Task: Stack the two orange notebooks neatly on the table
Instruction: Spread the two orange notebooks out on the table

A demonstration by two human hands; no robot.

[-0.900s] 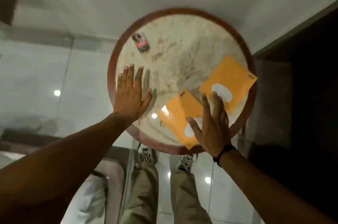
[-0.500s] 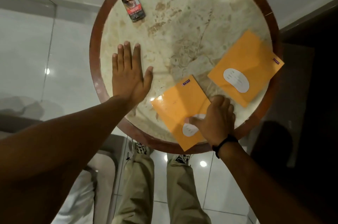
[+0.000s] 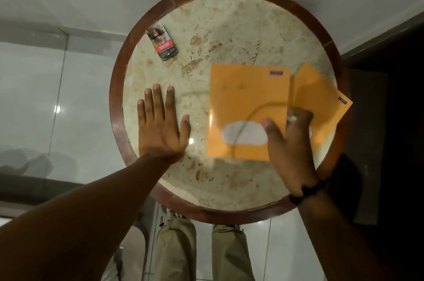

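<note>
My right hand (image 3: 290,143) pinches 1 orange notebook (image 3: 247,106), lifted partly over the other notebook (image 3: 321,106) near the surface (image 3: 229,28) edge. Left hand (image 3: 160,126) rests flat, open. Aligning and setting down remain.

I see a cigarette pack (image 3: 163,42) lying flat on the tabletop, beyond the left hand (image 3: 160,126) and well apart from it.

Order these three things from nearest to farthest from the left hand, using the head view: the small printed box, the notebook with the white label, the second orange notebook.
Measured from the left hand:
1. Notebook with the white label, just to its right, held by the right hand.
2. Small printed box, straight ahead near the far-left rim.
3. Second orange notebook, at the right rim, partly covered.
</note>
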